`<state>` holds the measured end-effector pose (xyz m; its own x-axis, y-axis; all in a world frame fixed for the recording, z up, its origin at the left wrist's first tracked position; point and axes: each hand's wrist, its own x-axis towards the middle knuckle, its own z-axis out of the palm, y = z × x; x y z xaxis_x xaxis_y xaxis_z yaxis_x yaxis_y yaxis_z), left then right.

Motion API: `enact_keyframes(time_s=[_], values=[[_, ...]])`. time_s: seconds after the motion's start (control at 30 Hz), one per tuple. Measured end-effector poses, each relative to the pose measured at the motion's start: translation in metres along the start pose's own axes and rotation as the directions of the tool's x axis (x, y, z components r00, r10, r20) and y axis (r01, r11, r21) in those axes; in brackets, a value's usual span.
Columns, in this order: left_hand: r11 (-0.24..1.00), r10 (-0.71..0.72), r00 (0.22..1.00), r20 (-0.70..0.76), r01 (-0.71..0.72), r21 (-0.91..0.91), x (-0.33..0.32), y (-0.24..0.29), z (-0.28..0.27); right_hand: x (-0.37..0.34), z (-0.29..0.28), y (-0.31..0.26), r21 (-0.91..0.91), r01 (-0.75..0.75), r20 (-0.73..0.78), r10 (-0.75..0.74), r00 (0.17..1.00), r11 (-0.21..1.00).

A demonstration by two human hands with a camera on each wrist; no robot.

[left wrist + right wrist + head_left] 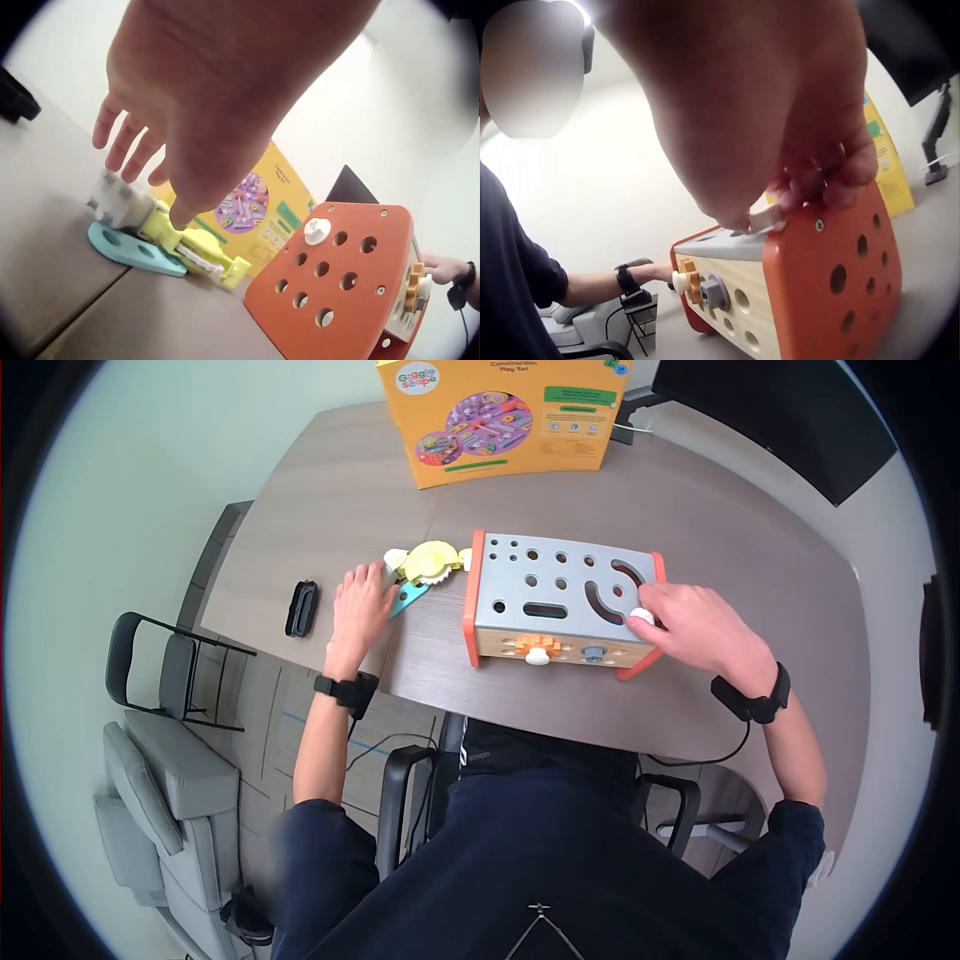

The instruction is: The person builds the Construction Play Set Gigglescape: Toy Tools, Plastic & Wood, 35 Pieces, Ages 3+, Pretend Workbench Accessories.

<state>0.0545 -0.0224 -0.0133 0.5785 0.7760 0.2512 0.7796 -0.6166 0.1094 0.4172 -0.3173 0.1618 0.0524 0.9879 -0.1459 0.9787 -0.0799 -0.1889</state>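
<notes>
A toy workbench box with a grey top and orange-red end panels stands on the table. My right hand rests over its right end; thumb and curled fingers pinch a white piece at the top edge. An orange gear and a grey nut sit on the front side. My left hand, fingers loosely extended, is over the left side, beside a yellow toy piece with a whitish end and a teal perforated strip. Whether it touches them I cannot tell.
A yellow play set box stands at the back of the table, with a black monitor at the back right. A small black case lies left of my left hand. A folding chair is beyond the table's left edge.
</notes>
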Motion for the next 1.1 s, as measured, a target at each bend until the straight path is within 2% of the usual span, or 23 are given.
enact_keyframes(time_s=[0.1,0.17,0.2,0.27,0.37,0.4,0.5,0.53,0.6,0.67,0.7,0.77,0.8,0.9,1.0,1.1], values=[[0.998,-0.054,0.998,0.045,0.056,-0.042,0.013,-0.008,0.010,0.003,-0.013,-0.002,0.006,0.002,0.084,-0.003,0.996,1.000],[0.988,-0.113,0.990,0.086,0.121,-0.096,0.027,-0.015,0.016,0.006,-0.030,-0.010,-0.024,-0.043,0.175,0.047,0.983,0.999],[0.944,-0.147,0.976,0.161,0.187,-0.270,0.034,-0.020,0.017,0.009,-0.036,-0.013,-0.040,-0.066,0.217,0.073,0.973,0.997],[0.758,-0.161,0.934,0.320,0.325,-0.566,0.047,-0.017,-0.002,0.019,-0.042,-0.015,-0.041,-0.053,0.176,0.060,0.983,0.998],[0.446,-0.091,0.930,0.357,0.359,-0.820,0.051,0.020,-0.041,0.040,-0.048,-0.018,-0.016,-0.016,0.089,0.017,0.996,1.000],[0.308,-0.022,0.950,0.311,0.302,-0.902,0.054,0.031,-0.045,0.050,-0.049,-0.019,-0.005,0.001,0.058,-0.001,0.998,1.000],[0.194,0.047,0.990,0.136,0.125,-0.973,0.053,0.082,-0.081,0.085,-0.055,-0.029,0.053,0.016,-0.020,-0.015,1.000,0.998],[0.250,0.047,0.990,0.132,0.116,-0.961,0.056,0.091,-0.086,0.098,-0.054,-0.030,0.128,0.062,-0.080,-0.052,0.995,0.990],[0.259,0.104,0.993,0.059,0.030,-0.965,0.054,0.114,-0.094,0.129,-0.050,-0.029,0.264,0.162,-0.208,-0.108,0.972,0.951],[0.261,0.139,0.990,0.033,-0.004,-0.965,0.055,0.119,-0.094,0.162,-0.052,-0.032,0.396,0.183,-0.217,-0.102,0.971,0.900],[0.325,0.155,0.988,0.018,-0.034,-0.945,0.054,0.123,-0.094,0.174,-0.051,-0.036,0.459,0.193,-0.222,-0.099,0.970,0.867],[0.447,0.193,0.981,-0.007,-0.094,-0.890,0.053,0.134,-0.097,0.188,-0.045,-0.049,0.613,0.124,-0.181,-0.015,0.983,0.781],[0.449,0.181,0.983,-0.004,-0.086,-0.890,0.051,0.137,-0.098,0.193,-0.043,-0.055,0.681,0.090,-0.156,0.023,0.987,0.726],[0.470,0.144,0.989,0.043,-0.030,-0.882,0.046,0.141,-0.101,0.203,-0.041,-0.065,0.720,-0.029,0.002,0.040,0.999,0.693],[0.473,0.165,0.986,-0.019,-0.096,-0.876,0.043,0.143,-0.102,0.210,-0.032,-0.073,0.734,-0.114,0.087,0.074,0.993,0.669],[0.517,0.185,0.982,-0.021,-0.115,-0.848,0.044,0.144,-0.104,0.207,-0.029,-0.077,0.749,-0.152,0.156,0.050,0.986,0.646]])
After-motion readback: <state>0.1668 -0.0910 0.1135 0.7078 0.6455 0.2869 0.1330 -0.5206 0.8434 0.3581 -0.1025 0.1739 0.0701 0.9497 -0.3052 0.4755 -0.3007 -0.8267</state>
